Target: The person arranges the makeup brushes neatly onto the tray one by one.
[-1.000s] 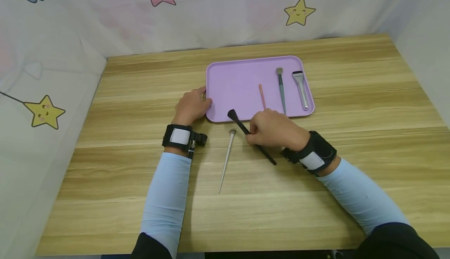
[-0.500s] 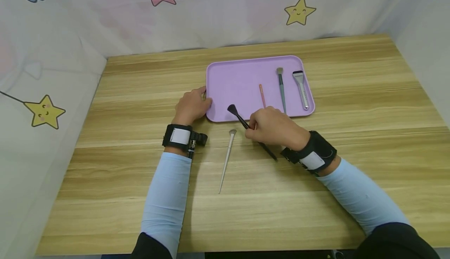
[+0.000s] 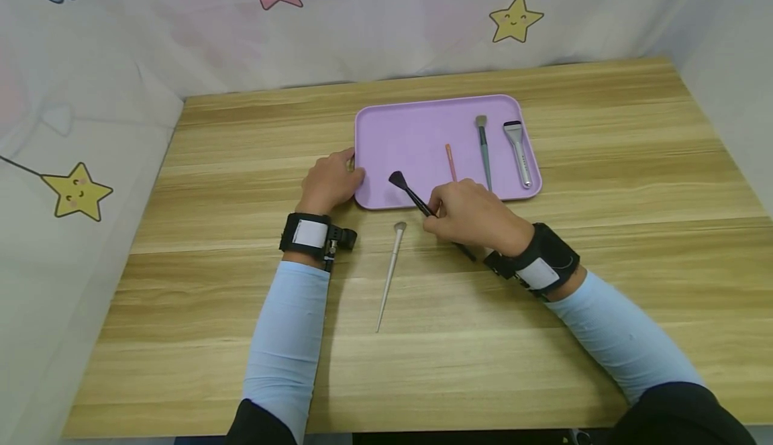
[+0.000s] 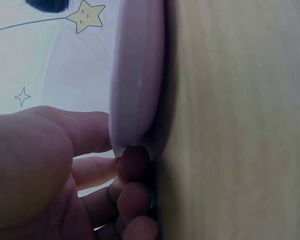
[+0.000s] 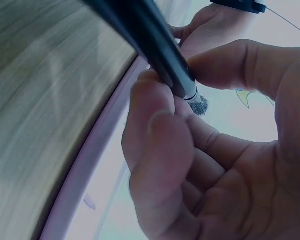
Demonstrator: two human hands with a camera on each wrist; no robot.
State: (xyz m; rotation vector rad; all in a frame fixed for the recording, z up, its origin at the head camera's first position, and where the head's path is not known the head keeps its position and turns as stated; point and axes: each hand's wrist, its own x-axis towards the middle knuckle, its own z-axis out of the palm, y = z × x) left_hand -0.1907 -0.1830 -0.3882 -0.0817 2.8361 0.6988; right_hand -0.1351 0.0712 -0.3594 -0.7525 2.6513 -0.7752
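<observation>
My right hand point(image 3: 474, 213) pinches the handle of a black makeup brush point(image 3: 417, 198) between thumb and fingers. Its dark bristles point to the upper left, over the front of the purple tray point(image 3: 392, 139); in the right wrist view the handle point(image 5: 145, 40) runs between the thumb and fingertips. At the tray's left end, my left hand point(image 3: 329, 180) grips the edge. The left wrist view has the thumb against the rim point(image 4: 127, 95) and the other fingers curled by the corner. A pale slim makeup brush point(image 3: 390, 274) lies on the table between my forearms.
On the tray's right half lie a small pink brush point(image 3: 450, 160), a grey-green brush point(image 3: 484, 150) and a silver flat-headed brush point(image 3: 517, 153). My right hand hides the pink one's lower end. A patterned white cloth point(image 3: 374, 35) hangs behind the wooden table point(image 3: 241, 163).
My right hand has raised the black brush slightly and moved it away from me, so its bristles now overlap the tray. The left hand and the tray stay in place.
</observation>
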